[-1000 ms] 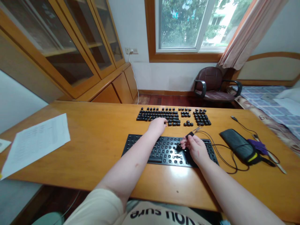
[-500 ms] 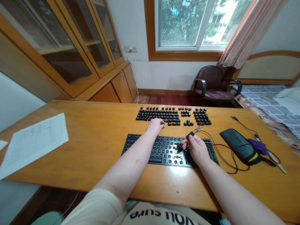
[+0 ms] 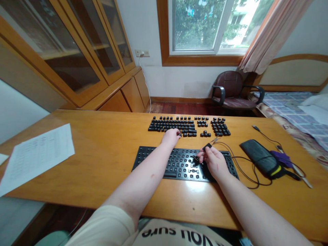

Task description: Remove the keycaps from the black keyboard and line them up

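Note:
My left hand (image 3: 170, 137) reaches to the near edge of the loose keycaps, its fingers closed on a black keycap (image 3: 179, 134) and partly hiding it. My right hand (image 3: 213, 161) is closed around a keycap puller (image 3: 207, 147), a small black body with thin wire ends, above the right half of the keyboard (image 3: 179, 164). Most of that black keyboard's switches show bare, while a long spacebar (image 3: 169, 174) sits at its near edge. Behind the keyboard, the loose keycaps (image 3: 171, 125) lie in rows like a keyboard layout. My left forearm covers part of the keyboard.
Right of the keyboard lie a looped black cable (image 3: 252, 158), a dark pouch (image 3: 258, 158), a purple item (image 3: 282, 159) and a thin pale tool (image 3: 302, 177). Paper sheets (image 3: 41, 155) rest on the left of the wooden desk (image 3: 102, 147). A chair (image 3: 230, 90) stands beyond.
My left hand has shifted slightly right along the near row of keycaps. My right hand holds the puller in nearly the same place. The whole view has moved very slightly.

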Demonstrator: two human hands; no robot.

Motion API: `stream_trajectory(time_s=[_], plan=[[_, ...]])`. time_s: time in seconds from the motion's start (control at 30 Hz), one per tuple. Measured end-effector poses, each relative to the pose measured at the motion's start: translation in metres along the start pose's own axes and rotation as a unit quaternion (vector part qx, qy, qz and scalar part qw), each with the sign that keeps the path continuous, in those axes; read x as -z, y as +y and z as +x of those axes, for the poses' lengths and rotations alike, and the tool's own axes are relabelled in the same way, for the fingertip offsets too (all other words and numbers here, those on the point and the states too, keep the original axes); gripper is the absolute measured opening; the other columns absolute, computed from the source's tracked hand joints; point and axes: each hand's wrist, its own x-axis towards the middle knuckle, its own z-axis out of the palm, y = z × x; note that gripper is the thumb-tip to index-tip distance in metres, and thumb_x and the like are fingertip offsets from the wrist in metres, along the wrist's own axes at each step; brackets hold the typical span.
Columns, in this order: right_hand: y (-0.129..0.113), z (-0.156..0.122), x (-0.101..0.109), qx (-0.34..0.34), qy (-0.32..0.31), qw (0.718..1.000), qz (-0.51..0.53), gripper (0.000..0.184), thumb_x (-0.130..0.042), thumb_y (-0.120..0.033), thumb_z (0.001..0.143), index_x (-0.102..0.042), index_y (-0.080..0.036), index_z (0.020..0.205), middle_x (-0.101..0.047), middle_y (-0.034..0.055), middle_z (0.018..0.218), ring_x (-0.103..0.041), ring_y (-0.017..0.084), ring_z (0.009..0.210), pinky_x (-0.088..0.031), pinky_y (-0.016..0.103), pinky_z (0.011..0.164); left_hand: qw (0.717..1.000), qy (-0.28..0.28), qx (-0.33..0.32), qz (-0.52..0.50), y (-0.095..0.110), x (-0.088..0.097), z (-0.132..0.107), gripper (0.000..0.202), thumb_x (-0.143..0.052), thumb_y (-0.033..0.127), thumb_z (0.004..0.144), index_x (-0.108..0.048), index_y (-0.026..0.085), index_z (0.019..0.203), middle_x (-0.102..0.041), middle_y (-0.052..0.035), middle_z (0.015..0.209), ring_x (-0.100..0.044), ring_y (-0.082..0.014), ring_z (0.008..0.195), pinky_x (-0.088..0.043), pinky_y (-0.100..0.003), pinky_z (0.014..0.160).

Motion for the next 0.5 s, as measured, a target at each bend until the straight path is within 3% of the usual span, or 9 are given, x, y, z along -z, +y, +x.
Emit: stream_trajectory(time_s=[0.3, 0.5], plan=[[0.000, 0.000, -0.001, 0.000, 0.000, 1.000, 0.000, 0.032, -0.059, -0.048, 0.079, -0.061, -0.016, 0.080, -0.069, 0.0057, 0.068, -0.056, 0.012, 0.049, -0.048, 0.025, 0.050, 1.000, 0.020, 0.004, -0.009, 0.005, 0.003, -0.003, 0.025, -0.068, 0.026, 0.073, -0.062, 0.019, 0.097, -0.065, -0.0064, 0.098, -0.060, -0.0197, 0.090, -0.045, -0.029, 0.080], [0.004, 0.001, 0.004, -0.005, -0.010, 1.000, 0.013, 0.031, -0.062, -0.046, 0.077, -0.065, -0.016, 0.080, -0.069, 0.0072, 0.073, -0.059, 0.013, 0.054, -0.050, 0.027, 0.053, 0.997, 0.079, -0.023, -0.004, 0.018, 0.043, -0.025, 0.030, -0.057, 0.036, 0.082, -0.059, 0.019, 0.107, -0.060, -0.0087, 0.110, -0.056, -0.0207, 0.102, -0.041, -0.031, 0.091]])
